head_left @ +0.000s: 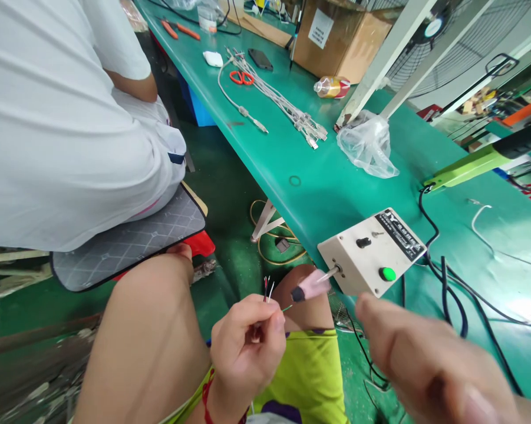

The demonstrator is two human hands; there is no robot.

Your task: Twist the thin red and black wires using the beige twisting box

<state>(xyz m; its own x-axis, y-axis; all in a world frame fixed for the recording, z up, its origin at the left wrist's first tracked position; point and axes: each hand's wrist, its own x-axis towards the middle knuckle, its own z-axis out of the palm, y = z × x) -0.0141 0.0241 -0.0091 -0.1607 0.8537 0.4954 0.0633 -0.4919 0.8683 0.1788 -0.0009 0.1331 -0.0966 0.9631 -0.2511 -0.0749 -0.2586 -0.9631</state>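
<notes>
My left hand [250, 338] is closed, pinching a cable's thin stripped wires [269, 288] between thumb and fingers. Red, black and white ends point up, while a green one reaches right toward the black end of a pink sleeve [312, 285]. That sleeve sits on the metal shaft of a small beige machine [351, 259] at the table edge, with a black knob and a green button [387, 274]. Smeared by motion, my right hand [442, 359] is just in front of the machine's lower corner; whether its fingers hold anything cannot be made out.
On the green table [265, 147] lie a bundle of grey cables [278, 97], red-handled scissors [241, 78], a phone [260, 59] and a plastic bag [366, 144]. A green-handled tool [477, 162] and black cords are at right. A person in white [71, 129] sits at left.
</notes>
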